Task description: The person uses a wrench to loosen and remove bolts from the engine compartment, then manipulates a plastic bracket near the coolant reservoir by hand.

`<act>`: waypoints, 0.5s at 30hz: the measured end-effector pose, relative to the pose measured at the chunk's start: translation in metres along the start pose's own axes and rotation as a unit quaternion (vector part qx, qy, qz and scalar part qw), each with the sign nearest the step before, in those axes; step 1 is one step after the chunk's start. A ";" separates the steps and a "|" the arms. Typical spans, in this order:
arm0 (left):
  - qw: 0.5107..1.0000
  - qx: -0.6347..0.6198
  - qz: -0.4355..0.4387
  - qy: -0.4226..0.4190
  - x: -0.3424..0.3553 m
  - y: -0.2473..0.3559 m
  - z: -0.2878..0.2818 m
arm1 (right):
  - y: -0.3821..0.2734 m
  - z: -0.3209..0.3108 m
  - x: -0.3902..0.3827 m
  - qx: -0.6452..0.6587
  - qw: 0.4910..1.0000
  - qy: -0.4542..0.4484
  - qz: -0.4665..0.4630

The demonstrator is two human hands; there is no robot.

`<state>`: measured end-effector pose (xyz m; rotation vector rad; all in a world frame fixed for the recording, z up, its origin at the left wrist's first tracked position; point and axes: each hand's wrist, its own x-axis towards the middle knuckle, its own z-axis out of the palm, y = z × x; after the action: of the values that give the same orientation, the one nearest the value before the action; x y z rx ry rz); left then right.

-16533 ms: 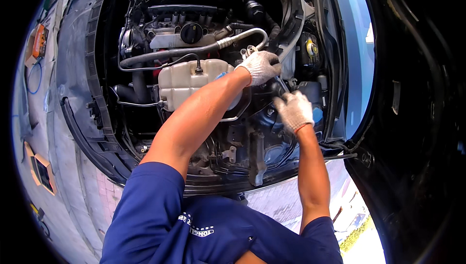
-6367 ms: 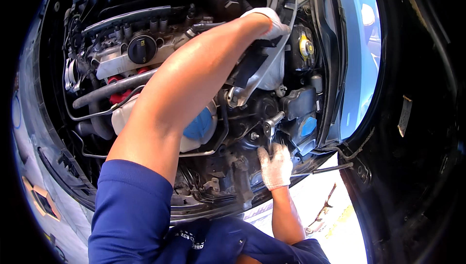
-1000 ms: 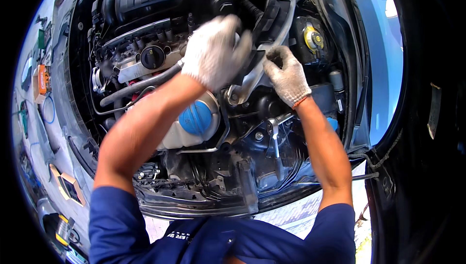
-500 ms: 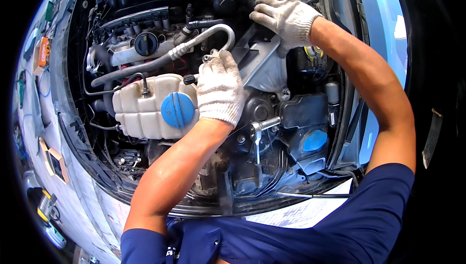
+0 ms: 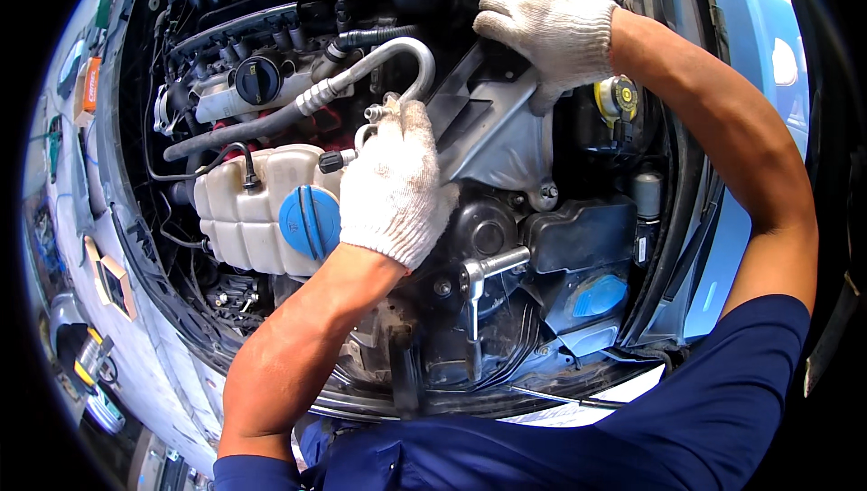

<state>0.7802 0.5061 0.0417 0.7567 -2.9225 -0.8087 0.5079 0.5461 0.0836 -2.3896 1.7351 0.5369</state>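
My left hand (image 5: 395, 186), in a white knitted glove, closes its fingers around the fitting end of a curved metal pipe (image 5: 372, 59). The grip itself is partly hidden by the glove. Beside that wrist sits a cream coolant reservoir (image 5: 262, 223) with a blue cap (image 5: 309, 222). My right hand (image 5: 553, 28), gloved too, curls over the far end of a silvery metal bracket (image 5: 502, 139); its thumb lies along the bracket's side and its fingertips are out of sight. Nearer me, a ratchet wrench (image 5: 474, 297) stays on the engine with no hand on it.
An oil filler cap (image 5: 257, 81) lies at the left on the engine. Right of the bracket is a yellow-topped cap (image 5: 617, 97). A black plastic cover (image 5: 578, 233) and a blue cap (image 5: 598, 295) are nearer. Light blue bodywork (image 5: 700, 297) borders the right side.
The view has shifted slightly. My right hand's fingers, more spread before, are now curled tighter over the bracket. My left hand stays at the pipe fitting.
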 end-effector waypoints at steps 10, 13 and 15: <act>1.000 -0.022 -0.004 -0.008 0.001 0.005 -0.006 | 0.004 0.016 -0.007 0.023 0.998 0.058 -0.016; 1.000 -0.029 -0.004 -0.011 0.001 0.005 -0.007 | 0.005 0.018 -0.007 0.026 0.997 0.071 -0.012; 0.999 -0.040 -0.013 -0.023 0.002 0.008 -0.009 | 0.005 0.020 -0.012 0.008 0.996 0.084 -0.007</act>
<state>0.7760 0.5072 0.0528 0.7821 -2.9064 -0.9520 0.4958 0.5618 0.0698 -2.4984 1.7775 0.3287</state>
